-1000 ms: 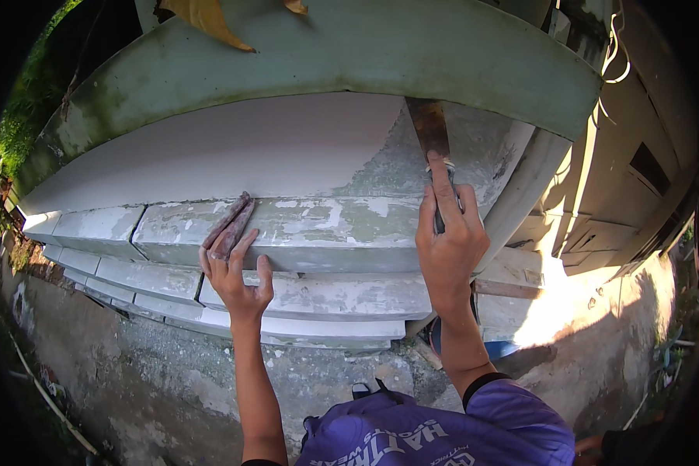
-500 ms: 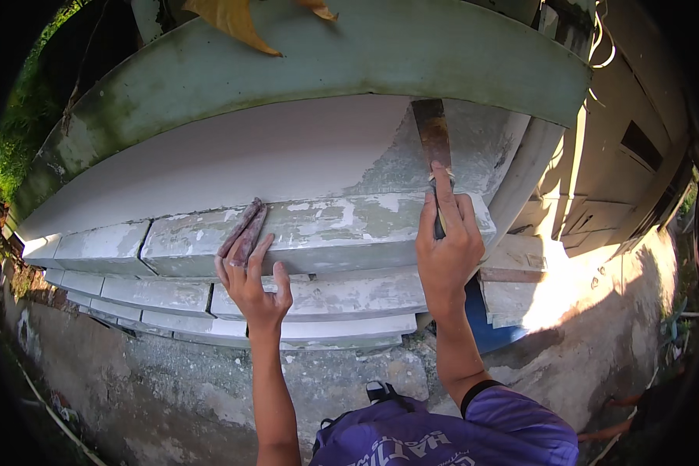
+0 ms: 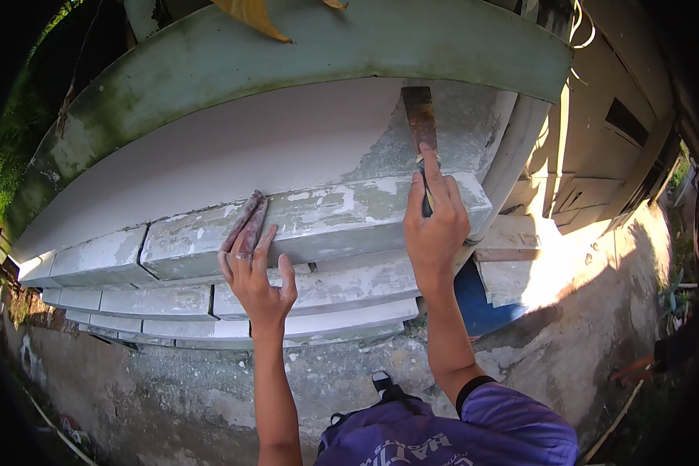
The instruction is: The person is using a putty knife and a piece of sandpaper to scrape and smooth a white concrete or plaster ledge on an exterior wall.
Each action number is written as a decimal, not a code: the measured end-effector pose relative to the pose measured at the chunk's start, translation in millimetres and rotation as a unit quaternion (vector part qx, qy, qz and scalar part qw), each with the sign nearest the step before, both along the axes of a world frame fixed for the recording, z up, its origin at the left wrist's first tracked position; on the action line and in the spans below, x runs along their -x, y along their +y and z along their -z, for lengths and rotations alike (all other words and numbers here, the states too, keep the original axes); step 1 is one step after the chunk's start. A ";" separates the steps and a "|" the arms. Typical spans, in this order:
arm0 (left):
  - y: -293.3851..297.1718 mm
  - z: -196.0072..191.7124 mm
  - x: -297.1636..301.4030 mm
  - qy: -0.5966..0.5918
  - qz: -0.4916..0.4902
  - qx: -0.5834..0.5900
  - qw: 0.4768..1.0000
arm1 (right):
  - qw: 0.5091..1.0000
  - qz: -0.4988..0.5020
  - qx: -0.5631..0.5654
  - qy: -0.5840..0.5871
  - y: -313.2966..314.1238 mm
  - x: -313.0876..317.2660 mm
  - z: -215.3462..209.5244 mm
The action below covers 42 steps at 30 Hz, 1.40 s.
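Note:
My right hand [image 3: 436, 213] is closed around the handle of a putty knife [image 3: 420, 116], index finger stretched along it toward the blade. The broad, rust-stained blade points away from me over a bare grey patch [image 3: 466, 124] of the wall, beside the white-coated part [image 3: 287, 140]. Whether the blade edge touches the wall cannot be made out. My left hand [image 3: 258, 283] rests at the front edge of the upper ledge [image 3: 326, 213], thumb apart. Between its fingers is a folded, dusty maroon sheet [image 3: 248, 225], perhaps sandpaper, lying against the ledge's flaking white surface.
A curved green, mould-stained band [image 3: 311, 62] overhangs the wall, with a yellow leaf [image 3: 256, 17] on top. Stepped ledges [image 3: 334, 295] run below. A blue object [image 3: 478, 299] stands by the right end. Another person's hand [image 3: 633, 371] shows at the far right above the concrete ground.
The whole view has shifted slightly, bringing the wall and ledge's right end higher. Both hands keep nearly the same grip and place on the work. The other person's arm has moved up.

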<state>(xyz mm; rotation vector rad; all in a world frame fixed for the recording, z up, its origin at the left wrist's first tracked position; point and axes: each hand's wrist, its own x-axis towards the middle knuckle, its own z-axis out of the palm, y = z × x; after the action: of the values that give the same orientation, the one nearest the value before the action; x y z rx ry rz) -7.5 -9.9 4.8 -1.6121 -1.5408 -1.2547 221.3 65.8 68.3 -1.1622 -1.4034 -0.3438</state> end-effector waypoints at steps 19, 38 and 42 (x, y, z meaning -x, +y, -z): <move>2.6 6.0 0.3 -0.004 -0.016 -0.014 1.000 | 0.998 -0.021 0.036 -0.052 15.0 2.4 -8.4; 8.6 5.7 -0.8 -0.008 -0.021 -0.028 0.999 | 0.998 -0.055 0.023 -0.021 22.4 -4.8 -21.2; 5.4 3.9 -3.6 -0.015 -0.021 -0.017 1.000 | 0.997 -0.070 -0.017 -0.013 23.4 -9.4 -18.5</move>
<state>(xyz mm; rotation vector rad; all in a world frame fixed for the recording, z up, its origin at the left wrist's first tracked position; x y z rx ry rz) -4.0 -4.4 0.9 -1.5388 -1.5546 -1.2805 230.7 89.2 86.7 -1.0285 -1.4872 -0.2840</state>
